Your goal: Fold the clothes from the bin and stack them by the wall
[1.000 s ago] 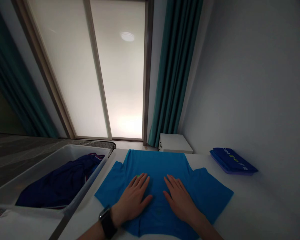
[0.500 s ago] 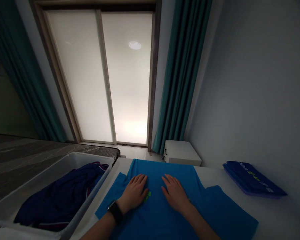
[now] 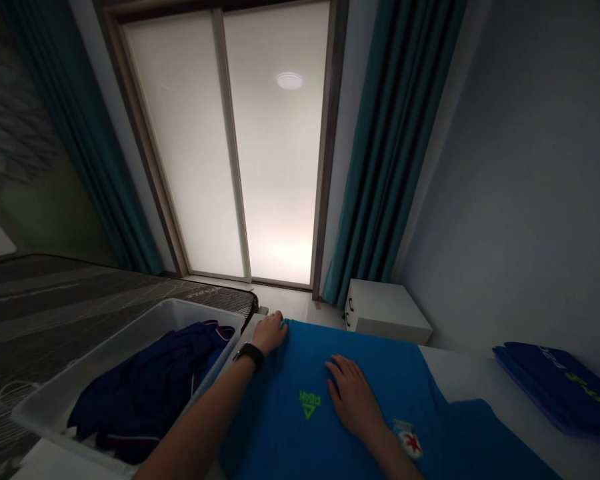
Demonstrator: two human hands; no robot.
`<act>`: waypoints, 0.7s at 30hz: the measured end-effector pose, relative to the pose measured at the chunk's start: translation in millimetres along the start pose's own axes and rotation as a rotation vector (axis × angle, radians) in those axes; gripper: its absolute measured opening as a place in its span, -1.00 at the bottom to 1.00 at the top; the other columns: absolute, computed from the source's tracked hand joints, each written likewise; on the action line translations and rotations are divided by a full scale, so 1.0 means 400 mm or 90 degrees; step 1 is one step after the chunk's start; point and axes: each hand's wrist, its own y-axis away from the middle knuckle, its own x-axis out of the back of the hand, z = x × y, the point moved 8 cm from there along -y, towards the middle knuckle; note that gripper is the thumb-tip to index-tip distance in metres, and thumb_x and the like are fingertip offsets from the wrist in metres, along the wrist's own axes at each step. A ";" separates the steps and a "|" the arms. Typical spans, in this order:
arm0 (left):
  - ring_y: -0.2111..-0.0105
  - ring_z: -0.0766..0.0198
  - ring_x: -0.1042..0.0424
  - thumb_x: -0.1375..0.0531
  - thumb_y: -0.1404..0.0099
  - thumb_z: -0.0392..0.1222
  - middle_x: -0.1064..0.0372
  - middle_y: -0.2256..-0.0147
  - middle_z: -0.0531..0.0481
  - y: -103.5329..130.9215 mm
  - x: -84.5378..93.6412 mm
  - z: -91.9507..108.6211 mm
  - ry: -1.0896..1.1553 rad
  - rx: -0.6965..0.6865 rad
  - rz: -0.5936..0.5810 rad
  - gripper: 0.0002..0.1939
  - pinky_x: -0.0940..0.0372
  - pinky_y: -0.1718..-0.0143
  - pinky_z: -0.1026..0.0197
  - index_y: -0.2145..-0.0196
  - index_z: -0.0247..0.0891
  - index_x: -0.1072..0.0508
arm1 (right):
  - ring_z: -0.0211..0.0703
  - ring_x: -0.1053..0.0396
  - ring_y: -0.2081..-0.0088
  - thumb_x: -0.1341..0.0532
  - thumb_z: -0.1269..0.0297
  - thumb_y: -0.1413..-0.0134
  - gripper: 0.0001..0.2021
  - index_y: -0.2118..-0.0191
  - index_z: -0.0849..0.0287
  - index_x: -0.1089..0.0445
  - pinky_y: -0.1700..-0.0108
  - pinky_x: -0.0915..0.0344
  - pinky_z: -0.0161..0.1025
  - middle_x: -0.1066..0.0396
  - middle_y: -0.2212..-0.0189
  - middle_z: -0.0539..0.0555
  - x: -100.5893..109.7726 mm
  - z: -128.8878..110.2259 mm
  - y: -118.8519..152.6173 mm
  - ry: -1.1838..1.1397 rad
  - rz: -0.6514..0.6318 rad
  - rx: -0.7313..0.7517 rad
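Note:
A bright blue shirt (image 3: 380, 347) lies spread on the white table (image 3: 463, 363), with a green logo and a red-and-white badge facing up. My left hand (image 3: 271, 333), with a dark watch on the wrist, is at the shirt's far left corner, its fingers closed on the fabric at the edge. Near the middle of the shirt, my right hand (image 3: 353, 397) rests with its palm down and its fingers spread.
On the left stands a translucent bin (image 3: 177, 308) holding dark blue clothes (image 3: 145, 380). Folded dark blue clothing (image 3: 560, 387) sits at the table's right side. Beyond the table is a white cabinet (image 3: 387, 310). A striped dark bed (image 3: 80, 293) is behind the bin.
My left hand has moved from the shirt's middle to its far left corner and gripped it. The left sleeve no longer shows spread out. The view has shifted left.

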 end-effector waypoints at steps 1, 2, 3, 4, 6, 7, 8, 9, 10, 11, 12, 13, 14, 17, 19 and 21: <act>0.04 0.00 -0.43 -0.04 -0.38 -0.12 -0.46 0.07 -0.25 -0.011 -0.005 -0.012 -0.004 0.020 -0.001 -0.72 -0.21 0.05 0.08 0.08 -0.31 -0.39 | 0.09 -0.02 -0.33 0.11 0.08 -0.34 -0.50 -0.25 0.11 -0.26 -0.34 0.05 0.10 -0.16 -0.29 0.10 -0.001 0.001 0.000 0.001 -0.004 -0.001; 0.05 -0.02 -0.43 -0.04 -0.38 -0.07 -0.47 0.08 -0.26 -0.021 -0.011 -0.019 -0.008 0.036 -0.002 -0.70 -0.21 0.05 0.06 0.10 -0.32 -0.40 | 0.09 -0.01 -0.33 0.11 0.07 -0.34 -0.50 -0.25 0.10 -0.26 -0.35 0.05 0.10 -0.15 -0.29 0.09 -0.001 0.001 0.000 0.001 -0.006 -0.002; 0.06 -0.04 -0.44 -0.04 -0.38 -0.03 -0.48 0.10 -0.26 -0.030 -0.016 -0.024 -0.010 0.046 -0.003 -0.68 -0.20 0.04 0.03 0.13 -0.32 -0.42 | 0.09 -0.01 -0.33 0.11 0.07 -0.34 -0.50 -0.25 0.10 -0.26 -0.35 0.05 0.10 -0.15 -0.29 0.09 -0.002 0.001 -0.001 0.001 -0.008 -0.003; 0.06 -0.05 -0.44 -0.04 -0.38 0.01 -0.48 0.11 -0.26 -0.038 -0.022 -0.025 -0.011 0.052 -0.004 -0.65 -0.18 0.02 0.01 0.15 -0.32 -0.43 | 0.10 -0.01 -0.33 0.11 0.06 -0.34 -0.50 -0.25 0.09 -0.26 -0.35 0.06 0.11 -0.15 -0.30 0.08 -0.003 0.002 -0.002 0.000 -0.008 -0.006; 0.05 -0.05 -0.44 -0.03 -0.37 0.04 -0.49 0.11 -0.24 -0.053 -0.030 -0.020 -0.011 0.053 -0.004 -0.64 -0.15 -0.01 -0.02 0.18 -0.30 -0.44 | 0.11 0.00 -0.33 0.11 0.06 -0.34 -0.50 -0.25 0.08 -0.26 -0.35 0.06 0.13 -0.15 -0.30 0.08 -0.005 0.005 -0.003 -0.003 -0.009 -0.014; 0.04 -0.04 -0.43 -0.03 -0.38 0.02 -0.49 0.10 -0.23 -0.059 -0.033 -0.016 -0.009 0.052 -0.003 -0.66 -0.13 -0.03 -0.02 0.19 -0.29 -0.45 | 0.11 0.00 -0.33 0.11 0.06 -0.34 -0.50 -0.25 0.08 -0.26 -0.35 0.05 0.13 -0.15 -0.30 0.07 -0.006 0.007 -0.003 -0.006 -0.008 -0.017; 0.02 -0.02 -0.43 -0.04 -0.38 0.00 -0.49 0.09 -0.22 -0.063 -0.035 -0.013 -0.007 0.051 -0.002 -0.68 -0.11 -0.04 -0.02 0.19 -0.28 -0.45 | 0.12 0.00 -0.33 0.10 0.05 -0.34 -0.50 -0.25 0.08 -0.26 -0.35 0.05 0.14 -0.15 -0.30 0.08 -0.007 0.007 -0.003 -0.009 -0.008 -0.017; 0.02 -0.01 -0.43 -0.03 -0.38 -0.03 -0.49 0.08 -0.21 -0.067 -0.036 -0.012 -0.005 0.053 -0.002 -0.70 -0.10 -0.05 -0.01 0.19 -0.28 -0.45 | 0.12 -0.01 -0.33 0.10 0.05 -0.34 -0.50 -0.25 0.08 -0.27 -0.35 0.05 0.14 -0.15 -0.30 0.08 -0.008 0.007 -0.003 -0.011 -0.008 -0.015; 0.02 0.01 -0.43 -0.02 -0.39 -0.06 -0.49 0.08 -0.21 -0.069 -0.037 -0.014 -0.001 0.059 -0.001 -0.71 -0.10 -0.05 -0.01 0.19 -0.27 -0.45 | 0.12 -0.01 -0.33 0.11 0.05 -0.34 -0.49 -0.25 0.08 -0.27 -0.35 0.04 0.14 -0.15 -0.30 0.08 -0.008 0.007 -0.003 -0.012 -0.009 -0.012; 0.02 0.02 -0.43 0.00 -0.40 -0.07 -0.49 0.08 -0.21 -0.070 -0.036 -0.019 0.003 0.068 0.001 -0.71 -0.10 -0.04 -0.01 0.19 -0.27 -0.44 | 0.12 -0.01 -0.33 0.11 0.05 -0.34 -0.49 -0.25 0.08 -0.27 -0.35 0.04 0.13 -0.15 -0.30 0.08 -0.009 0.007 -0.003 -0.012 -0.008 -0.010; 0.03 0.03 -0.44 0.03 -0.41 -0.08 -0.50 0.09 -0.21 -0.070 -0.034 -0.025 0.007 0.079 0.003 -0.70 -0.10 -0.04 0.00 0.18 -0.27 -0.44 | 0.12 -0.01 -0.33 0.11 0.05 -0.34 -0.49 -0.25 0.08 -0.27 -0.35 0.04 0.13 -0.15 -0.30 0.08 -0.009 0.007 -0.003 -0.013 -0.008 -0.008; 0.03 0.03 -0.44 0.05 -0.42 -0.09 -0.50 0.09 -0.22 -0.069 -0.031 -0.034 0.010 0.093 0.007 -0.69 -0.10 -0.03 -0.01 0.17 -0.27 -0.43 | 0.11 -0.01 -0.33 0.10 0.05 -0.34 -0.50 -0.25 0.08 -0.27 -0.35 0.04 0.12 -0.15 -0.29 0.08 -0.009 0.008 -0.003 -0.014 -0.007 -0.009; 0.03 0.03 -0.44 0.07 -0.43 -0.10 -0.50 0.09 -0.22 -0.066 -0.027 -0.044 0.013 0.108 0.011 -0.68 -0.11 -0.03 -0.01 0.16 -0.27 -0.43 | 0.11 -0.02 -0.33 0.10 0.05 -0.33 -0.50 -0.25 0.07 -0.28 -0.35 0.04 0.12 -0.16 -0.29 0.07 -0.008 0.009 -0.003 -0.016 -0.005 -0.011; 0.00 0.01 -0.42 0.07 -0.43 -0.12 -0.49 0.09 -0.24 -0.058 -0.018 -0.072 0.017 0.146 0.021 -0.69 -0.10 -0.04 -0.03 0.16 -0.27 -0.42 | 0.09 -0.02 -0.33 0.09 0.06 -0.33 -0.51 -0.24 0.07 -0.28 -0.35 0.05 0.12 -0.17 -0.29 0.07 -0.007 0.010 -0.003 -0.024 -0.003 -0.011; -0.01 -0.01 -0.41 0.08 -0.43 -0.11 -0.49 0.10 -0.25 -0.054 -0.015 -0.082 0.021 0.159 0.020 -0.68 -0.10 -0.04 -0.03 0.16 -0.28 -0.42 | 0.10 -0.01 -0.33 0.09 0.06 -0.33 -0.51 -0.25 0.07 -0.28 -0.35 0.05 0.12 -0.16 -0.29 0.07 -0.007 0.009 -0.003 -0.024 -0.003 -0.012; 0.01 -0.01 -0.42 0.11 -0.45 -0.12 -0.49 0.10 -0.26 -0.053 -0.015 -0.087 0.029 0.163 0.012 -0.67 -0.13 -0.02 -0.02 0.12 -0.28 -0.40 | 0.11 0.00 -0.33 0.09 0.06 -0.33 -0.50 -0.25 0.08 -0.27 -0.35 0.05 0.13 -0.14 -0.30 0.07 -0.006 0.008 -0.002 -0.021 -0.005 -0.007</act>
